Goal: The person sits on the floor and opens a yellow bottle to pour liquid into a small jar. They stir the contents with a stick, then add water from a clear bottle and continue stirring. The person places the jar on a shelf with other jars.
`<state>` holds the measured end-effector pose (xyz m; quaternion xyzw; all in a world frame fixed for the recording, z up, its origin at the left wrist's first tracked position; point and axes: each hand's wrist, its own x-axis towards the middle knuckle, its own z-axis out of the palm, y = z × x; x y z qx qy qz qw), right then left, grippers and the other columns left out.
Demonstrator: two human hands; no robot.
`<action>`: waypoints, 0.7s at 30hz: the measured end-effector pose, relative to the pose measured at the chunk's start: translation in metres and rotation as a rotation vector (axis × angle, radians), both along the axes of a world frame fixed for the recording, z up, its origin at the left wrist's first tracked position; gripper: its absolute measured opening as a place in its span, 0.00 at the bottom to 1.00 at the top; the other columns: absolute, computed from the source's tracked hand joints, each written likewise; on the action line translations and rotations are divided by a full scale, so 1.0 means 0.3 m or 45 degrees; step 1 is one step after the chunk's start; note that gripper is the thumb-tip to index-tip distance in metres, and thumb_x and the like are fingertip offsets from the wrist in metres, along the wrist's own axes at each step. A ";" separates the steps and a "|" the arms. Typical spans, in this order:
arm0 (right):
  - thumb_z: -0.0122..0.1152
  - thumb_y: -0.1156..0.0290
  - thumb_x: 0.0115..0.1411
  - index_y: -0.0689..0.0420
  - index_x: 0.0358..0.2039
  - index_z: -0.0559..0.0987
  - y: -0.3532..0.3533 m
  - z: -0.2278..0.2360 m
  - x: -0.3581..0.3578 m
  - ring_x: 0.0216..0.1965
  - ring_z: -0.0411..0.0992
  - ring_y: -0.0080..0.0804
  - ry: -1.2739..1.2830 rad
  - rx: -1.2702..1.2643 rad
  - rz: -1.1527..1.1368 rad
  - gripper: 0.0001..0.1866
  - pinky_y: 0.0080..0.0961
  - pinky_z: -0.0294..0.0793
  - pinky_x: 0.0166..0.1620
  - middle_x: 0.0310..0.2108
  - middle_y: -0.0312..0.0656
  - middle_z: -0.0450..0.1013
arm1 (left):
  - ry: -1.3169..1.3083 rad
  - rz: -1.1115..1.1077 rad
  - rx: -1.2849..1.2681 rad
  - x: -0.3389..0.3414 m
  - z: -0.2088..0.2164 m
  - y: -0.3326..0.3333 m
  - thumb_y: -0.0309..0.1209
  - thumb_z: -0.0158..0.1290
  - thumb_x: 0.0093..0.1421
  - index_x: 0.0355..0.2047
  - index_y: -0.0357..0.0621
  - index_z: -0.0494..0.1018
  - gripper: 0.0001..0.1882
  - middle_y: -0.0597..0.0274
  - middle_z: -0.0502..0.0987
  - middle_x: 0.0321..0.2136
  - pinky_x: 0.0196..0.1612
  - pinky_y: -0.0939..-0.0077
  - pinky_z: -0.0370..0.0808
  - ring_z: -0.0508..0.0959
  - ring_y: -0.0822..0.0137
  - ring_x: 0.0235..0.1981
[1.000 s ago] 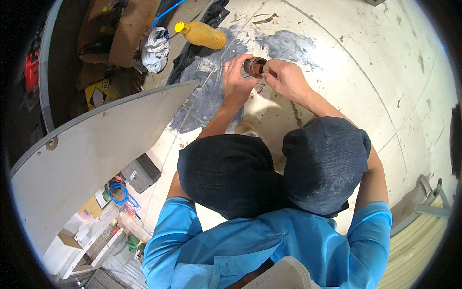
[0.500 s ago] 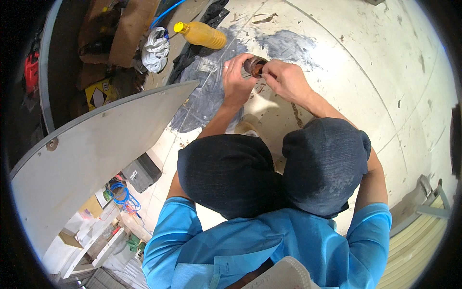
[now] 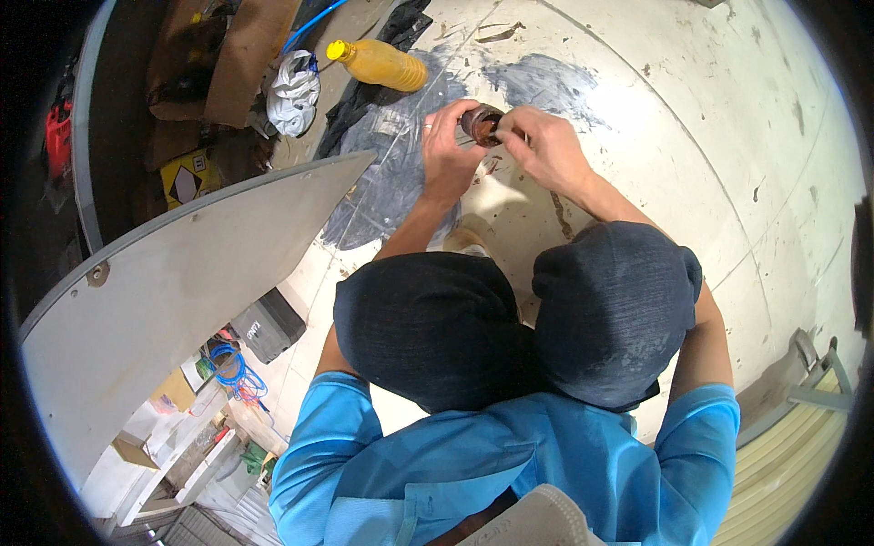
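Dark-brown cup [image 3: 468, 124] held over pale floor [image 3: 692, 200], ahead of knees [image 3: 428, 328], mouth toward right hand [image 3: 546, 148], orange-brown inside. Gripped by left hand [image 3: 448, 141], fingers wrapped round the wall. Right-hand fingers bunched at the mouth; can't tell if pinching anything. Yellow bottle [image 3: 387, 65] beyond left hand, white bundle [image 3: 293, 94] farther left, grey panel [image 3: 200, 241] nearer.

Bright overall, w/ blown-out glare on the pale floor [image 3: 628, 102] at upper ctr-R & a soft shadow mid-frame above the dark trousers [image 3: 437, 328]. Upper L is dim around the cardboard box [image 3: 244, 73]; R hand [image 3: 548, 153] fingertips sl. blurred. Fisheye: corners black, floor lines bow twd rim.
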<state>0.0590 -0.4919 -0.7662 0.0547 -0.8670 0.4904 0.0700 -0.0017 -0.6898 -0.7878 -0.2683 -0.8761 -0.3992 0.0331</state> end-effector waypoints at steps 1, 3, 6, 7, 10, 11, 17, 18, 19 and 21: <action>0.67 0.68 0.62 0.57 0.39 0.80 -0.001 0.000 0.002 0.33 0.80 0.52 0.046 0.137 -0.038 0.08 0.43 0.81 0.35 0.35 0.47 0.78 | -0.016 0.002 0.007 0.002 0.001 0.000 0.22 0.70 0.44 0.53 0.43 0.76 0.33 0.57 0.82 0.50 0.60 0.59 0.70 0.81 0.54 0.53; 0.67 0.68 0.63 0.57 0.39 0.80 -0.002 -0.003 0.006 0.33 0.81 0.52 0.163 0.401 -0.069 0.08 0.44 0.81 0.35 0.35 0.47 0.79 | -0.047 0.005 0.016 0.005 0.003 -0.002 0.22 0.71 0.44 0.54 0.43 0.76 0.33 0.58 0.83 0.50 0.60 0.59 0.70 0.81 0.55 0.52; 0.67 0.67 0.63 0.57 0.39 0.80 -0.008 -0.012 0.007 0.33 0.80 0.52 0.050 0.186 0.114 0.08 0.45 0.80 0.35 0.36 0.47 0.79 | -0.055 -0.017 -0.007 0.006 0.002 -0.003 0.24 0.73 0.45 0.54 0.44 0.76 0.33 0.59 0.83 0.49 0.59 0.60 0.70 0.81 0.57 0.51; 0.67 0.67 0.63 0.57 0.39 0.80 -0.010 -0.014 0.005 0.33 0.80 0.52 0.072 0.144 -0.004 0.08 0.45 0.81 0.35 0.35 0.47 0.79 | -0.061 -0.011 -0.001 0.006 0.002 -0.003 0.25 0.73 0.45 0.54 0.44 0.76 0.33 0.59 0.83 0.49 0.59 0.61 0.70 0.81 0.57 0.51; 0.67 0.67 0.63 0.56 0.38 0.80 -0.012 -0.017 0.001 0.33 0.81 0.52 0.068 0.139 -0.115 0.08 0.45 0.81 0.35 0.35 0.47 0.79 | -0.044 0.007 -0.002 0.008 0.003 -0.004 0.27 0.74 0.45 0.53 0.44 0.77 0.33 0.59 0.83 0.48 0.58 0.61 0.70 0.81 0.58 0.50; 0.67 0.67 0.63 0.56 0.38 0.80 -0.012 -0.017 -0.002 0.33 0.80 0.52 0.084 0.215 -0.045 0.08 0.45 0.80 0.35 0.35 0.47 0.79 | -0.029 0.004 -0.005 0.007 0.004 -0.003 0.27 0.75 0.45 0.53 0.44 0.77 0.33 0.59 0.83 0.48 0.58 0.61 0.70 0.81 0.58 0.49; 0.66 0.67 0.64 0.56 0.37 0.80 -0.007 -0.006 -0.012 0.32 0.80 0.53 0.060 0.144 -0.106 0.07 0.44 0.80 0.34 0.35 0.48 0.79 | -0.053 0.006 0.010 0.004 0.012 0.002 0.28 0.75 0.45 0.52 0.44 0.77 0.32 0.60 0.84 0.45 0.56 0.61 0.71 0.81 0.56 0.46; 0.65 0.67 0.64 0.57 0.37 0.80 -0.006 -0.005 -0.012 0.32 0.80 0.53 0.138 0.218 -0.153 0.07 0.44 0.80 0.34 0.35 0.48 0.79 | -0.052 -0.008 0.021 0.004 0.015 0.001 0.28 0.75 0.45 0.52 0.44 0.78 0.31 0.60 0.84 0.45 0.55 0.60 0.71 0.81 0.56 0.46; 0.65 0.67 0.64 0.57 0.37 0.80 -0.005 -0.005 -0.013 0.32 0.80 0.53 0.088 0.193 -0.063 0.07 0.44 0.80 0.34 0.35 0.48 0.79 | -0.040 -0.003 0.011 0.004 0.016 0.001 0.28 0.75 0.45 0.52 0.44 0.78 0.31 0.60 0.84 0.45 0.55 0.60 0.71 0.81 0.56 0.46; 0.66 0.67 0.63 0.57 0.37 0.80 -0.004 -0.006 -0.013 0.32 0.80 0.53 0.008 0.141 0.077 0.07 0.44 0.80 0.34 0.35 0.48 0.79 | -0.027 0.002 -0.021 0.002 0.017 0.001 0.28 0.75 0.45 0.52 0.44 0.78 0.31 0.59 0.84 0.45 0.55 0.60 0.71 0.81 0.56 0.46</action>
